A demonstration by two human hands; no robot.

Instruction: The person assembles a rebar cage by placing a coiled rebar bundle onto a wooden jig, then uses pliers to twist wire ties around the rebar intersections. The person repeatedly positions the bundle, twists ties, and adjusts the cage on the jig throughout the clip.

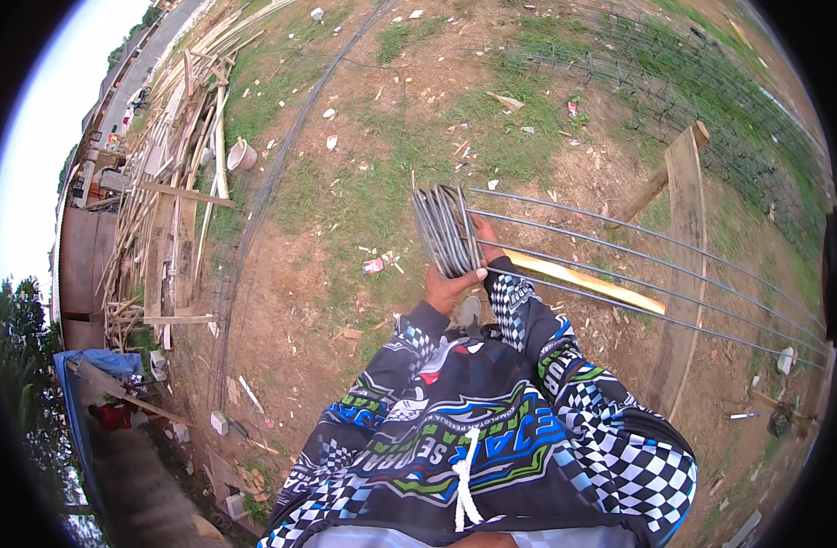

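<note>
In front of my body I hold a bundle of bent steel rebar stirrups [443, 239], stacked closely together. My left hand [447, 290] is closed round the bundle's near end, its thumb against the bars. On the right side of the bundle my right hand [486, 239] grips it, its fingers partly hidden behind the metal. Several long straight rebar rods [610, 242] run from close beside the stirrups out to the right. Whether the rods touch the bundle I cannot tell.
The rods cross an upright wooden plank [687, 228]. A pale wooden strip [583, 281] lies beneath them. Long thin bars [295, 137] stretch over the ground at left, near a bucket [241, 155] and a lumber pile [167, 155]. Wire-like steel frames [674, 82] lie far right.
</note>
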